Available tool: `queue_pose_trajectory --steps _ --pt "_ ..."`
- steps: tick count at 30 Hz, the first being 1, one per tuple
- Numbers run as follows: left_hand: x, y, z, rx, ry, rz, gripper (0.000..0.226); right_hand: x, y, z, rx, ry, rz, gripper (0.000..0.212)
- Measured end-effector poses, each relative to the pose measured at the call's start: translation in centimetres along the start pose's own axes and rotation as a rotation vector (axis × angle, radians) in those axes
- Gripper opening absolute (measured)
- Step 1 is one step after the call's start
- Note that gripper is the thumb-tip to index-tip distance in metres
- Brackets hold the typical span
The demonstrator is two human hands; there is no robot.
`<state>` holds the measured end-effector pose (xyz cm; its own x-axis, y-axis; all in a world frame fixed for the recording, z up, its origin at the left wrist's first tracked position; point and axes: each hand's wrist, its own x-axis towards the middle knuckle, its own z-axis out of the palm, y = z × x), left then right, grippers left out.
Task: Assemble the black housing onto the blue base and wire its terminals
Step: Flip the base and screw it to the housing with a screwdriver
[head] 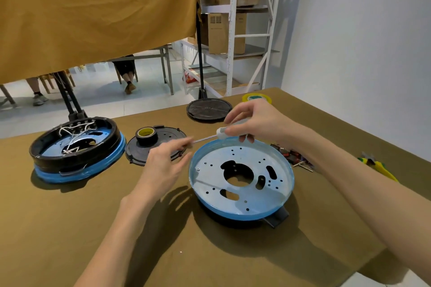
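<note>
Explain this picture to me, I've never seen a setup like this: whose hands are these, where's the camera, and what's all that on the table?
There is no machine: a person works with bare hands, and one camera on their head looks forward and down. The left hand and right hand hold a thin white wire between them, over an empty blue base. On the left of the olive table sits a base with its black housing fitted and white wires inside. Behind lie a black cover with a tape roll on it, a black disc, yellow tape, small parts and yellow-handled pliers.
</note>
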<state>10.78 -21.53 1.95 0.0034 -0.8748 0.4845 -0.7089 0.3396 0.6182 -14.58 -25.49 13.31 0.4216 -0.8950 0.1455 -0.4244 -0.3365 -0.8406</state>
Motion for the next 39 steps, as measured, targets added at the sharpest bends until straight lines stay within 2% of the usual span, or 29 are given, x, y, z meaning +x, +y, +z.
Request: queue_pose_trajectory --steps 3,5,7,10,16,31,39 --pt "-0.2 0.4 0.1 0.105 -0.063 0.035 0.028 0.5 0.2 0.8 0.042 0.159 -0.06 0.036" --pt "-0.3 0.8 0.4 0.046 -0.153 0.012 0.026 1.0 0.4 1.8 0.048 0.295 -0.134 0.044" --pt "-0.3 1.0 0.6 0.014 -0.227 -0.02 0.028 1.7 0.5 2.8 -0.021 0.356 -0.247 0.047" --pt "-0.1 0.8 0.7 0.052 -0.225 -0.023 0.029 2.6 -0.2 4.2 -0.093 0.303 -0.379 0.051" --pt "-0.1 0.5 0.6 -0.003 -0.173 -0.064 0.018 3.7 -0.9 5.8 -0.146 0.186 -0.443 0.06" --pt "0.1 -0.3 1.4 -0.053 -0.115 -0.125 0.017 4.6 -1.2 6.6 -0.172 0.167 -0.515 0.053" --pt "0.1 -0.3 1.3 -0.019 -0.126 -0.098 0.014 4.7 -0.9 6.7 -0.187 0.17 -0.46 0.048"
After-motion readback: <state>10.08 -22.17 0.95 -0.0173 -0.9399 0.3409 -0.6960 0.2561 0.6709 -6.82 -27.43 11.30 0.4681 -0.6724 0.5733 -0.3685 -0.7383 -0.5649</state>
